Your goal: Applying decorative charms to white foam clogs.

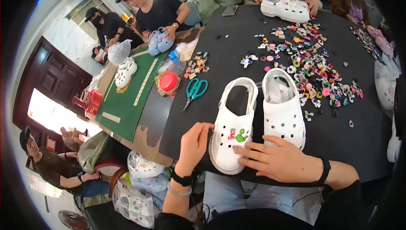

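Observation:
Two white clogs lie side by side before me, heels away. The left clog [225, 162] carries a red-and-white stocking-shaped charm [231, 134] and a green dinosaur-like charm [241, 136] on its holed upper. My left hand [194, 147] is closed against its outer side, some fingers hidden by the edge. Across its toe reach the stretched fingers of my right hand [277, 158]. A small coloured spot shows at those fingertips, too small to name. The right clog [284, 118] has bare holes and crumpled clear plastic [279, 91] in its opening; my right hand overlaps its toe.
Loose colourful charms [315, 69] spread over the black table [237, 40]. Left of the clogs lie teal-handled scissors [196, 89], a red-lidded jar [168, 82] and a green cutting mat [127, 103]. Across the table a person holds another white clog [286, 8]. Bagged clogs [137, 204] stand low left.

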`<move>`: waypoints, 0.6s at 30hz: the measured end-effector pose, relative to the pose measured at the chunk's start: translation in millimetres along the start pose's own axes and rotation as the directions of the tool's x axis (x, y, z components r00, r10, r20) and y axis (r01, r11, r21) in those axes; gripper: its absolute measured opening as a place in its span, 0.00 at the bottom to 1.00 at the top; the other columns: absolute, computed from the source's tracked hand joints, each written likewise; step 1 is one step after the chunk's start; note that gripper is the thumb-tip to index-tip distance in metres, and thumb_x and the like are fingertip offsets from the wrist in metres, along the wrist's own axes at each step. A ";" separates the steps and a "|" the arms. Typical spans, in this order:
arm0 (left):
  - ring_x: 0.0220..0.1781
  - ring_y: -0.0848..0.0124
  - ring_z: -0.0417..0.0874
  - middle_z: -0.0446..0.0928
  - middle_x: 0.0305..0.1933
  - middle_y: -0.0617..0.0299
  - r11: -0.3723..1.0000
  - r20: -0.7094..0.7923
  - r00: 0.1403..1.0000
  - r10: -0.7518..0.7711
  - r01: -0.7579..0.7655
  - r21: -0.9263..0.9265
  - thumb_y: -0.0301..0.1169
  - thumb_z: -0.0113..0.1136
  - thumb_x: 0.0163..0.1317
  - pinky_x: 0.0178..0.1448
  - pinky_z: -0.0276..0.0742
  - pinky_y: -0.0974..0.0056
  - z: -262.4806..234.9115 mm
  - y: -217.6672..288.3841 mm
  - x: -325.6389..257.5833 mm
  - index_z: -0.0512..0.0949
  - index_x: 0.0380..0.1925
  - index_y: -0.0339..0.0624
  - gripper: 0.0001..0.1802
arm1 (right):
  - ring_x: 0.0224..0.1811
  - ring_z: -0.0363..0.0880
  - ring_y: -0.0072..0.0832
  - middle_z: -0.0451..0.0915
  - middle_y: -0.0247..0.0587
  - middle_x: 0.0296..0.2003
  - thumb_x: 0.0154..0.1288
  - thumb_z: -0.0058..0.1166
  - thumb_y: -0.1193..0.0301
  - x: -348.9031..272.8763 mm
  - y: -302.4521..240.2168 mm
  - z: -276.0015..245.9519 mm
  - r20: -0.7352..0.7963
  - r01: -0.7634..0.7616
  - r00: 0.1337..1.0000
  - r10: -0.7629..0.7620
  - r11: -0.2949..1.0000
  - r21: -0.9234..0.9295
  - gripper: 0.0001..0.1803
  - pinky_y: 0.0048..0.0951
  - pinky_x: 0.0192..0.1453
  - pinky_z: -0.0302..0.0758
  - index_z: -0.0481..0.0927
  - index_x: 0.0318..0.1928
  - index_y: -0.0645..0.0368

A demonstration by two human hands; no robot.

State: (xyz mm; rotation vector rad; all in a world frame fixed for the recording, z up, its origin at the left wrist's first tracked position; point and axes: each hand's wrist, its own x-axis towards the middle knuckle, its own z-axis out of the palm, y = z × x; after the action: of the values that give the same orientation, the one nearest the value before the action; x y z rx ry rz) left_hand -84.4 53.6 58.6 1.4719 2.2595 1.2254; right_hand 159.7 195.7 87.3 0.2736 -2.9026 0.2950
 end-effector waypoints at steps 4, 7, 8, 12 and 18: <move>0.33 0.58 0.79 0.78 0.33 0.54 0.993 -0.124 0.990 0.063 -0.074 -0.088 0.20 0.52 0.65 0.38 0.74 0.63 4.9 4.1 -6.6 0.78 0.35 0.33 0.05 | 0.69 0.63 0.25 0.62 0.33 0.71 0.62 0.58 0.60 1.0 7.9 5.8 -0.031 0.025 0.999 -0.023 0.998 0.052 0.28 0.36 0.65 0.65 0.72 0.62 0.53; 0.29 0.57 0.76 0.75 0.28 0.55 0.957 -0.172 0.942 0.289 -0.278 0.082 0.18 0.55 0.57 0.36 0.70 0.59 1.6 36.6 -27.1 0.75 0.28 0.36 0.03 | 0.60 0.74 0.27 0.75 0.37 0.60 0.62 0.59 0.60 1.4 10.4 4.7 -0.175 0.028 0.985 0.007 0.980 0.197 0.28 0.35 0.59 0.68 0.72 0.62 0.53; 0.28 0.57 0.74 0.74 0.26 0.57 0.928 -0.159 0.918 0.363 -0.342 0.146 0.18 0.56 0.55 0.34 0.68 0.58 1.3 52.1 -32.7 0.73 0.26 0.38 0.04 | 0.51 0.78 0.29 0.79 0.37 0.50 0.63 0.59 0.60 -2.0 7.7 -0.2 -0.183 -0.011 0.980 0.081 0.934 0.357 0.25 0.34 0.53 0.70 0.73 0.59 0.53; 0.25 0.59 0.73 0.72 0.23 0.61 0.833 0.001 0.842 0.540 -0.535 0.142 0.26 0.63 0.53 0.31 0.65 0.58 23.2 84.4 -41.3 0.73 0.25 0.43 0.06 | 0.28 0.80 0.35 0.80 0.35 0.26 0.64 0.59 0.59 -0.6 2.4 -3.7 -0.190 -0.004 0.967 0.170 0.756 0.655 0.17 0.33 0.37 0.72 0.76 0.48 0.54; 0.28 0.57 0.74 0.72 0.25 0.59 0.860 0.085 0.858 0.507 -0.495 -0.124 0.30 0.60 0.56 0.35 0.66 0.55 29.2 81.0 -30.7 0.74 0.26 0.41 0.06 | 0.24 0.77 0.34 0.77 0.34 0.22 0.61 0.61 0.60 -8.5 8.8 -10.4 -0.225 -0.021 0.964 0.138 0.889 0.458 0.12 0.33 0.32 0.69 0.77 0.37 0.53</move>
State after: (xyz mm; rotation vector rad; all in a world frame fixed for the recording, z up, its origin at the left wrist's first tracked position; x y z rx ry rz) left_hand 1.6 57.7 89.4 2.1159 1.7617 1.3074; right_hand 168.1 207.8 93.8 0.1693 -2.5604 0.9533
